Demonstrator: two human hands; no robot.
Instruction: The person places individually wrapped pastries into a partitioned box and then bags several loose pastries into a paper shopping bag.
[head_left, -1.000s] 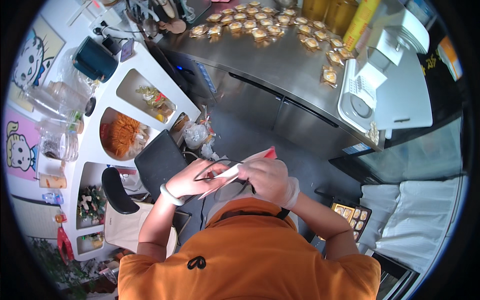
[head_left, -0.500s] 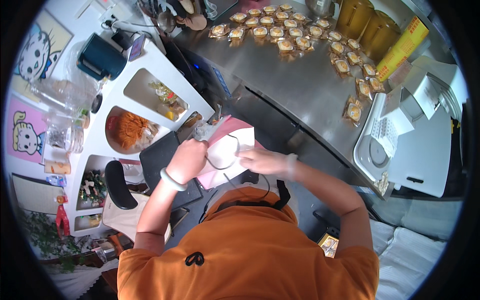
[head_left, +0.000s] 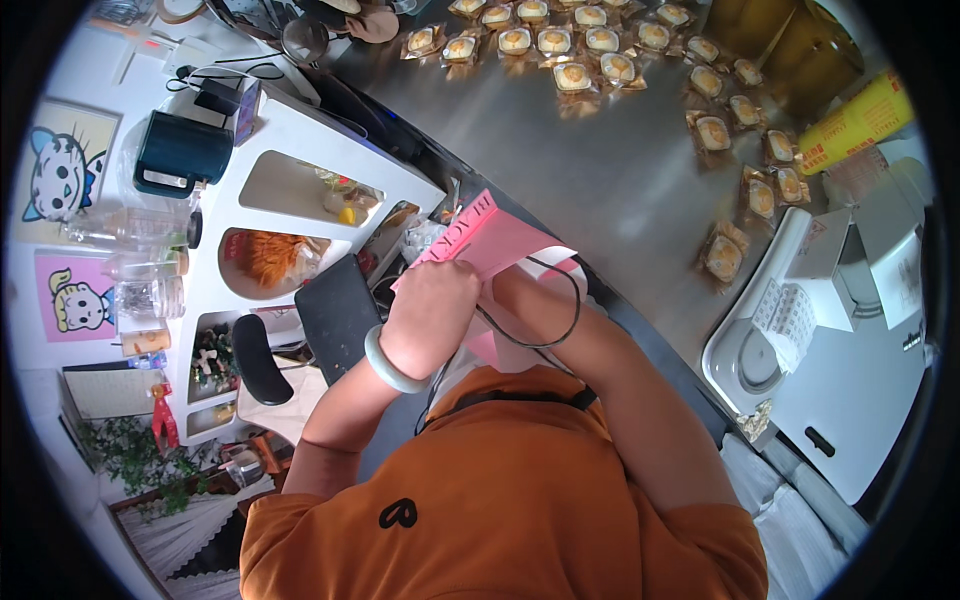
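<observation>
Metal worktop (head_left: 610,150); wrapped pastries (head_left: 602,40). Pink bag (head_left: 500,240): left hand (head_left: 435,305), fingers clenched over its edge; right hand hidden between its panels, finger state indiscernible.

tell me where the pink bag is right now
In the head view, the pink bag is near the centre, held by the left hand, with the steel counter to its upper right.

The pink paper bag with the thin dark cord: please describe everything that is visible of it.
The pink, paper-like bag has dark printing along one edge, a whitish strip at another, and a thin dark cord handle looping out. It is held tilted beyond the orange cloth shirt. The left hand grips it near the printing; the right hand, mostly hidden, is inside or behind it.
</observation>
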